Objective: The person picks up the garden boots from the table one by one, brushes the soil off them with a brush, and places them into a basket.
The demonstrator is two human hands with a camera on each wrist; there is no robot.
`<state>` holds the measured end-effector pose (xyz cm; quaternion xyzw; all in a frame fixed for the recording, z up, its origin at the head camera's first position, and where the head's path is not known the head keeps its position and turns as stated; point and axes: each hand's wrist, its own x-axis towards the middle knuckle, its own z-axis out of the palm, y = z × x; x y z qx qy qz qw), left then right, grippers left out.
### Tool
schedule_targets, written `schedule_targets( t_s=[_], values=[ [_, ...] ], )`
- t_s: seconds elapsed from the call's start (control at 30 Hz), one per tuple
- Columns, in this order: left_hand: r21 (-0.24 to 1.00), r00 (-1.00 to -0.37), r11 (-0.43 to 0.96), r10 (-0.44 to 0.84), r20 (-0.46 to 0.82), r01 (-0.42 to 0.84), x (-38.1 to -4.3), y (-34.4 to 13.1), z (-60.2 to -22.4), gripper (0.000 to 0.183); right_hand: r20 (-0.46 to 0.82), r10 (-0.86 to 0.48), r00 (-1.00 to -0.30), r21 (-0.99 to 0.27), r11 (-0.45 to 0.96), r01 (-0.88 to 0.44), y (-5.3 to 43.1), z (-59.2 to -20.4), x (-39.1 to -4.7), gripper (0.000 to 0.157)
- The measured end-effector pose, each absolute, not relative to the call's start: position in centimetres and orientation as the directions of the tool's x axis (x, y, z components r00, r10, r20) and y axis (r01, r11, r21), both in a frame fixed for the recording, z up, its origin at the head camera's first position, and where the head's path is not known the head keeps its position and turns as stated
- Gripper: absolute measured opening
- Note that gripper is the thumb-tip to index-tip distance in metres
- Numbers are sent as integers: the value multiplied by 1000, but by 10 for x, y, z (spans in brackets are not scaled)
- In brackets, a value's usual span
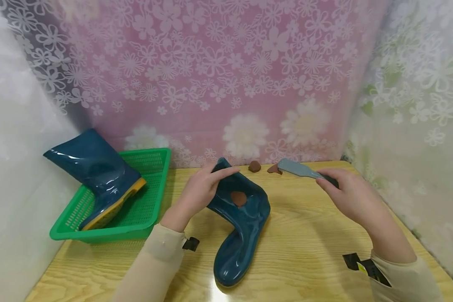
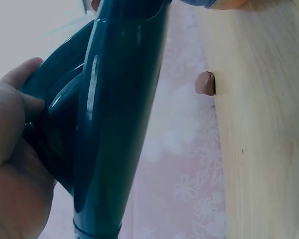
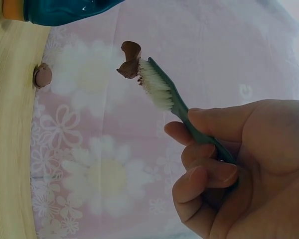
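My left hand [image 1: 199, 189] grips the top of a dark blue rubber boot [image 1: 249, 220] by its shaft. The boot leans with its toe toward me, down at the table. A brown clay-like patch [image 1: 239, 198] sticks to its shaft. To the right, my right hand [image 1: 348, 192] holds the handle of a scrubbing brush [image 1: 296, 167] in the air, thumb along it and fingers curled round. In the right wrist view, a curled brown piece [image 3: 130, 59] clings to the tip of the white bristles [image 3: 157, 89]. The brush is apart from the boot.
A round brown lump [image 1: 254, 166] sits at the table's back edge, beyond the boot. On the left stands a green plastic basket [image 1: 156, 201] with a second blue boot [image 1: 105, 167], yellow-soled, leaning over its rim. Flowered curtains hang behind the wooden table [image 1: 305, 251] and at its right.
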<state>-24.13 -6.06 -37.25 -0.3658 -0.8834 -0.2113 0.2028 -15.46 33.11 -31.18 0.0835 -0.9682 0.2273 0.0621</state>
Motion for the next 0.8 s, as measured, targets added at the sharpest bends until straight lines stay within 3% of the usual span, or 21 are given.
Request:
schedule_targets(
  t_s=[0.13, 0.33, 0.4, 0.53, 0.63, 0.7, 0.8],
  values=[
    [254, -629, 595, 591, 505, 763, -240, -68, -370, 58, 144, -130, -981, -447, 876, -181, 330, -312, -153, 55],
    [149, -514, 553, 595, 618, 819, -244, -71, -364, 45, 163, -135, -977, -483, 853, -199, 328, -310, -155, 48],
    [112, -504, 592, 555, 662, 798, -245, -68, -361, 41, 180, -138, -974, -484, 849, -210, 325, -309, -156, 47],
    [134, -555, 711, 402, 728, 691, -245, -62, -354, 33, 230, -138, -963, -496, 835, -238, 321, -309, -157, 47],
    [221, -610, 769, 260, 748, 600, -244, -58, -351, 30, 282, -129, -951, -502, 824, -261, 319, -311, -156, 45],
    [295, -649, 777, 184, 738, 556, -243, -55, -352, 29, 321, -123, -939, -504, 818, -279, 318, -313, -156, 43],
    [387, -727, 754, 171, 665, 530, -242, -48, -358, 34, 365, -115, -924, -507, 808, -301, 316, -317, -154, 39]
  ],
)
